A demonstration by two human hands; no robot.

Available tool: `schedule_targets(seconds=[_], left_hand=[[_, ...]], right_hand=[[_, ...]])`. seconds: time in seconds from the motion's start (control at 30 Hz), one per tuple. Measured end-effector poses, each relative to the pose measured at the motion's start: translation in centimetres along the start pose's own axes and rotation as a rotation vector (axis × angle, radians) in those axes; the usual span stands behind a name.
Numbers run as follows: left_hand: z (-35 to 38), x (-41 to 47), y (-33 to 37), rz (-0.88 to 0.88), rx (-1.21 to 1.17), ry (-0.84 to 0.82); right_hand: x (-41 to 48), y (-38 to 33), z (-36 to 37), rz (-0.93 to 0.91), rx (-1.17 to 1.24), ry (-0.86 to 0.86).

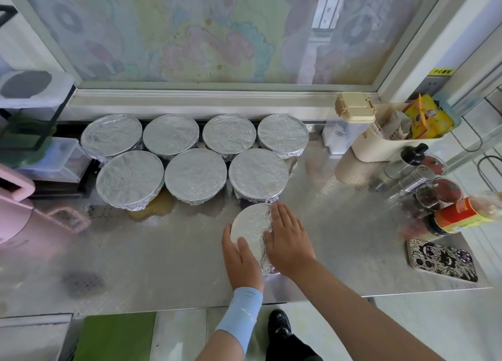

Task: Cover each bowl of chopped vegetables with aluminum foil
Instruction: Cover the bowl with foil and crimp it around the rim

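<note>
Several foil-covered bowls stand in two rows at the back of the steel counter [163, 265], for instance one at the back left [111, 135] and one at the front right [258, 175]. Nearer to me sits another bowl [251, 224] with foil stretched over its top. My left hand [241, 257] cups its near left side, fingers curved against the rim. My right hand [288, 241] lies flat with spread fingers on its right side, pressing the crinkled foil edge down. The bowl's contents are hidden by the foil.
A phone [441, 260] in a patterned case lies at the right front. Spice jars and a sauce bottle [461, 216] stand at the right edge, behind them a cream bin [380, 146]. A pink appliance [13, 205] is at the left. A yellowish puddle [160, 209] lies under the front-left bowl.
</note>
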State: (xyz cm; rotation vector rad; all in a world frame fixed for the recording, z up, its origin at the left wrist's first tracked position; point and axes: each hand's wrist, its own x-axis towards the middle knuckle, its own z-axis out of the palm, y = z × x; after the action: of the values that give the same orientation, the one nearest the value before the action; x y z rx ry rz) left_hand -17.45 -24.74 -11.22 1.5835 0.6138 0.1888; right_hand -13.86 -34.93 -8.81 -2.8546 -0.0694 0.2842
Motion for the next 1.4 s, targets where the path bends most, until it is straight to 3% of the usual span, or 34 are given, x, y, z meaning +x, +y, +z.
schedule_targets(seconds=[0.13, 0.3, 0.5, 0.57, 0.73, 0.9, 1.0, 1.07, 1.13, 1.4], left_hand=[[0.3, 1.6, 0.1, -0.103, -0.075, 0.004], [-0.2, 2.6, 0.2, -0.075, -0.039, -0.095], [-0.9, 0.2, -0.7, 0.021, 0.073, 0.065], [-1.0, 0.4, -0.6, -0.038, 0.068, 0.013], [-1.0, 3.1, 0.4, -0.113, 0.066, -0.159], [-1.4, 4.3, -0.3, -0.126, 0.082, -0.265], [-1.8, 2.9, 0.1, -0.076, 0.067, -0.133], [-2.0, 0.8, -0.2, -0.027, 0.038, -0.004], [-1.6, -1.4, -0.7, -0.047, -0.019, 0.022], [0.3, 1.2, -0.1, -0.171, -0.200, -0.009]], right_hand=[[-0.6, -0.6, 0.2, 0.081, 0.033, 0.030], [-0.5, -0.8, -0.4, 0.153, 0.066, 0.072], [-0.5, -1.0, -1.8, 0.196, -0.179, -0.020], [-0.8, -0.8, -1.2, 0.165, -0.141, -0.014], [-1.2, -0.1, 0.2, 0.222, 0.246, 0.033], [-1.6, -0.1, 0.3, 0.225, 0.186, 0.039], [-1.3, -0.2, 0.0, 0.142, -0.091, 0.067], [-1.1, -0.1, 0.1, -0.034, -0.136, 0.046], [-1.1, 0.3, 0.5, -0.151, -0.146, -0.022], [-1.8, -0.2, 0.5, 0.023, -0.027, -0.027]])
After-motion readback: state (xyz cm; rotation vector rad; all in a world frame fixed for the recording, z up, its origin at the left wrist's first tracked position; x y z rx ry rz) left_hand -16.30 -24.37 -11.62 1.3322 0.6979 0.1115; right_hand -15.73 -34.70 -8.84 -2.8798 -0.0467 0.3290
